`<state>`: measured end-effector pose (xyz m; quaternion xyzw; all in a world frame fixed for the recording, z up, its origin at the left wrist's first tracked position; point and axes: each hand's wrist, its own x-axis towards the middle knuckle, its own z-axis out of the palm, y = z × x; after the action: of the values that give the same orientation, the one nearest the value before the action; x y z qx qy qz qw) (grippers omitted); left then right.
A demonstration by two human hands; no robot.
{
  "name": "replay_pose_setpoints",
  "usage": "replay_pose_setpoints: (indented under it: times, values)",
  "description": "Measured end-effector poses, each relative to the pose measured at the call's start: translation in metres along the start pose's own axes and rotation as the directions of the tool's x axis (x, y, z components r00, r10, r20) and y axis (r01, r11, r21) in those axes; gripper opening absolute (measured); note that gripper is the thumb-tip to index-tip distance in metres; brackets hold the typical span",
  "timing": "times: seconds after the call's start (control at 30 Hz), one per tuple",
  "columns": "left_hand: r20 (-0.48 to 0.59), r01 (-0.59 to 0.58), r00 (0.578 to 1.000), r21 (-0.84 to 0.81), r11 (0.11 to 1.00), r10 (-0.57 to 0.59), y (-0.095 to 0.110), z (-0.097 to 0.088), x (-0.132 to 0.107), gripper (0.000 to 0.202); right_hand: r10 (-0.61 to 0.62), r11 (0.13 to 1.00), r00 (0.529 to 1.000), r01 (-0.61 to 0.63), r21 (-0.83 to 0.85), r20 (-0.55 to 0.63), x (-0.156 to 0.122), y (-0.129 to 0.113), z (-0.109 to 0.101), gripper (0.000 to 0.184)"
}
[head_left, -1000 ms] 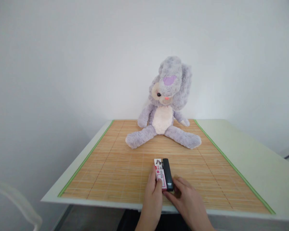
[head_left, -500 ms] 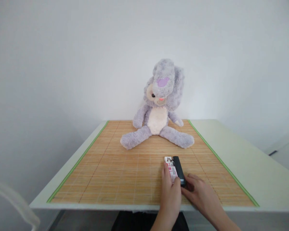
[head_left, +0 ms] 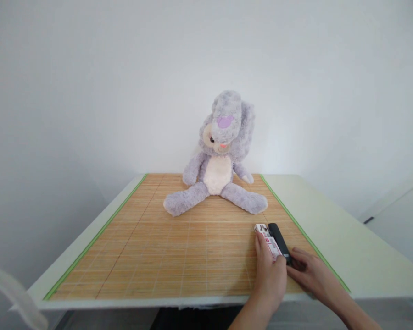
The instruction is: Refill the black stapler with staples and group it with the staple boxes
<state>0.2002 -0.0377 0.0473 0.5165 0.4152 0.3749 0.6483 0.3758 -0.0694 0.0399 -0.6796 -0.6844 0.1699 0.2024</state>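
Note:
My left hand [head_left: 270, 275] is closed around a small white box [head_left: 272, 246] with pink print and a dark picture at its far end. Alongside it, on the right, lies a long black stapler [head_left: 279, 242], close against the box. The fingers of my right hand [head_left: 308, 270] pinch the stapler's near end. Both things are low over the right part of the bamboo mat [head_left: 165, 256]; whether they touch it is hard to see.
A grey plush rabbit [head_left: 218, 174] sits at the back of the mat, legs spread, one ear over its face. The white table [head_left: 347, 247] extends to the right of the mat's green edge. A pale curved strip [head_left: 17, 293] shows at lower left.
Both hands have moved right across the mat, carrying the white box and the black stapler side by side. The view has shifted slightly, so the rabbit appears further left.

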Motion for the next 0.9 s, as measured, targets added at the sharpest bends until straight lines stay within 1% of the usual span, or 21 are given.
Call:
replay_pose_setpoints:
  times: [0.1,0.17,0.23,0.3,0.4,0.47,0.53,0.63,0.77,0.83,0.9]
  values:
    - [-0.006,-0.039,0.999,0.057,0.998,0.039,-0.001,-0.010,0.004,0.092,0.014,1.000,1.000,-0.014,0.020,-0.004,0.001,-0.003,0.001,0.032]
    - [0.015,-0.131,0.991,0.180,0.975,0.130,0.000,-0.022,0.006,0.083,0.023,0.999,1.000,-0.023,0.025,0.007,0.001,-0.004,0.002,0.033]
    - [0.038,-0.218,0.975,0.327,0.920,0.217,0.002,-0.039,0.006,0.074,0.026,1.000,0.999,-0.027,0.015,0.021,0.000,-0.004,0.003,0.037]
    - [0.044,-0.261,0.962,0.429,0.865,0.268,0.004,-0.058,0.006,0.070,0.031,1.000,0.999,-0.031,0.006,0.025,-0.001,-0.006,0.003,0.044]
    - [0.088,-0.318,0.944,0.510,0.799,0.319,0.008,-0.084,0.007,0.067,0.044,0.999,0.999,-0.044,0.007,0.001,-0.003,-0.010,0.002,0.050]
    - [0.152,-0.374,0.924,0.555,0.743,0.351,0.010,-0.094,0.009,0.067,0.054,0.998,0.998,-0.053,0.023,-0.024,-0.005,-0.014,0.001,0.049]
    - [0.204,-0.415,0.907,0.578,0.703,0.368,0.012,-0.097,0.010,0.069,0.059,0.998,0.998,-0.058,0.039,-0.037,-0.005,-0.015,0.000,0.048]
    - [0.256,-0.448,0.891,0.624,0.640,0.375,0.012,-0.096,0.011,0.074,0.060,0.998,0.998,-0.060,0.019,-0.020,-0.004,-0.013,0.001,0.050]
    - [0.320,-0.465,0.880,0.727,0.505,0.350,0.012,-0.095,0.009,0.074,0.048,0.999,0.999,-0.048,0.014,-0.004,-0.002,-0.007,0.003,0.052]
    - [0.337,-0.472,0.877,0.737,0.483,0.343,0.013,-0.096,0.009,0.073,0.041,0.999,0.999,-0.041,0.019,0.002,-0.002,-0.006,0.003,0.050]
    - [0.338,-0.476,0.875,0.734,0.484,0.348,0.013,-0.097,0.009,0.073,0.041,0.999,0.999,-0.041,0.018,0.004,-0.002,-0.007,0.002,0.048]
